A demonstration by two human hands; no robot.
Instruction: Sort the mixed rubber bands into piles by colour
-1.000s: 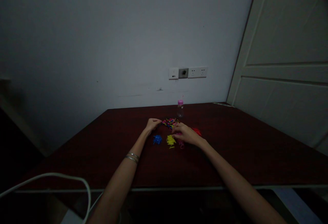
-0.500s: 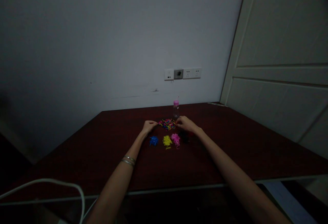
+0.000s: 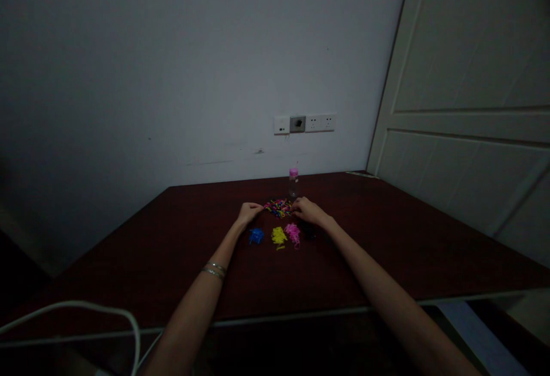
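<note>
- The mixed pile (image 3: 278, 208) of small, thin pieces in several colours lay on the desk (image 3: 240, 296) between the two hands.
- Four smaller groups lay separate from the mixed pile, all on its near side: the blue pile (image 3: 256, 235) to its left, the yellow pile (image 3: 279, 235) straight in front, the pink pile (image 3: 293, 232) slightly to the right, and the dark pile (image 3: 308, 230) further right, partly hidden by the right hand.
- By eye, a good share of the pieces lay grouped by colour, yet the mixed pile looked wider than any one group, with many colours together in it.
- The left hand (image 3: 249, 212) reached in from the near left, its fingertips at the left edge of the mixed pile, close together; their exact opening and any piece between them could not be told.
- The right hand (image 3: 310, 211) lay palm down at the right edge of the mixed pile, fingers bent toward it; its grip could not be told either.
- Both forearms slanted inward, the left with bracelets (image 3: 213, 269) near the wrist.
- The pink-capped bottle (image 3: 293, 184) stood upright just beyond the mixed pile, slightly right.
</note>
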